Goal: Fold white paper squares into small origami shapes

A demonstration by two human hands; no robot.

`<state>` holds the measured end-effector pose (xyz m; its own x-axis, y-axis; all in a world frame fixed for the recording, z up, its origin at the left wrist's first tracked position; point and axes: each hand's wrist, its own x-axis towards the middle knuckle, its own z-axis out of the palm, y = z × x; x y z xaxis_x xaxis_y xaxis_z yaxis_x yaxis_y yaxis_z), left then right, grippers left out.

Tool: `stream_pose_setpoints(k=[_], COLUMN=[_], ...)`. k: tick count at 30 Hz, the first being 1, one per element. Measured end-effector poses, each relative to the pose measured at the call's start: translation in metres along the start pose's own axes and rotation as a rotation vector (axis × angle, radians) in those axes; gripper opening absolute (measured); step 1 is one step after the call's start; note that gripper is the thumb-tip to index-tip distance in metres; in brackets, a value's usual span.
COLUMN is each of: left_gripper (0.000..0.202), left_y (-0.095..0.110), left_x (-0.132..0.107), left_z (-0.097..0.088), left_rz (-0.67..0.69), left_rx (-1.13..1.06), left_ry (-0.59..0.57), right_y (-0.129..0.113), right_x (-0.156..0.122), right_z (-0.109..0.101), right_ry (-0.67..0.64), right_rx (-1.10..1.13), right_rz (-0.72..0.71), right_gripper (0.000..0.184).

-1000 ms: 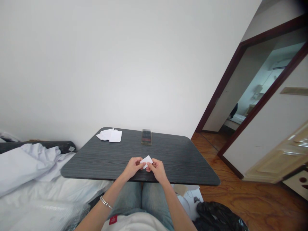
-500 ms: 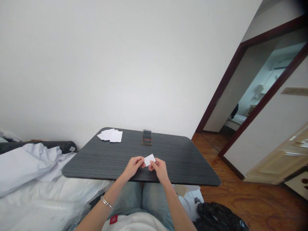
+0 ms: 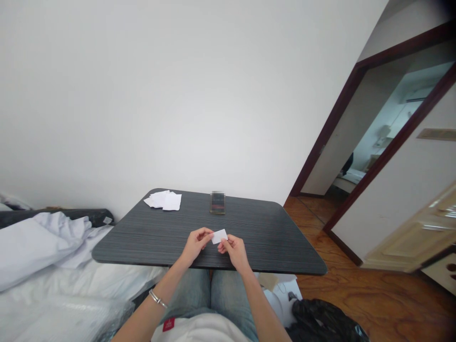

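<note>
A small white piece of paper (image 3: 219, 236), perhaps folded, is held just over the front part of the dark table (image 3: 256, 228). My left hand (image 3: 196, 243) pinches its left edge between thumb and fingers. At its lower right side, my right hand (image 3: 233, 249) grips it with the thumb on top. Farther back on the table, beyond my hands, lies a dark phone-like rectangle (image 3: 217, 204), its upper part blurred out. Several white paper sheets (image 3: 164, 200) lie in an overlapping pile at the table's back left.
A white wall (image 3: 213, 95) stands behind the table. White sheets and plastic wrapping (image 3: 46, 242) are heaped at the left. A black plastic bag (image 3: 324, 320) sits on the wooden floor (image 3: 342, 289) at the lower right. An open doorway (image 3: 342, 137) is at the right.
The white paper has turned a little to lie more level and looks slightly narrower. Both hands have shifted slightly left; the pile and the dark rectangle stay put.
</note>
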<state>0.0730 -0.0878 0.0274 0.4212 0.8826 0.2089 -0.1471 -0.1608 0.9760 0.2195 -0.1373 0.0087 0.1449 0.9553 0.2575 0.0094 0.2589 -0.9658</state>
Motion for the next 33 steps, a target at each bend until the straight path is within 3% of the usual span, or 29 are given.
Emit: stream_pose_setpoints(k=[6,17,28,33], left_gripper=[0.026,0.02,0.02,0.023], left_y=[-0.0011,-0.003,0.0001,-0.0018], left_x=[-0.0001,0.0002,-0.0009,-0.0002], left_z=[-0.0011,-0.0015,0.0004,-0.0001], left_rz=[-0.052,-0.01,-0.035,-0.044], left_rx=[-0.031,-0.124,-0.122,-0.175], left_ry=[0.03,0.02,-0.005,0.001], right_y=[-0.0029,-0.0017,-0.0013,0.0009], right_x=[0.0004,-0.0009,0.0011,0.0011], right_z=[-0.0006,-0.0051,-0.0024,-0.0033], right_ry=[-0.002,0.016,0.093,0.082], right_rx=[0.077,0.26,0.142,0.15], right_rz=[-0.009,-0.049,-0.046,-0.056], right_gripper=[0.021,0.022,0.011,0.022])
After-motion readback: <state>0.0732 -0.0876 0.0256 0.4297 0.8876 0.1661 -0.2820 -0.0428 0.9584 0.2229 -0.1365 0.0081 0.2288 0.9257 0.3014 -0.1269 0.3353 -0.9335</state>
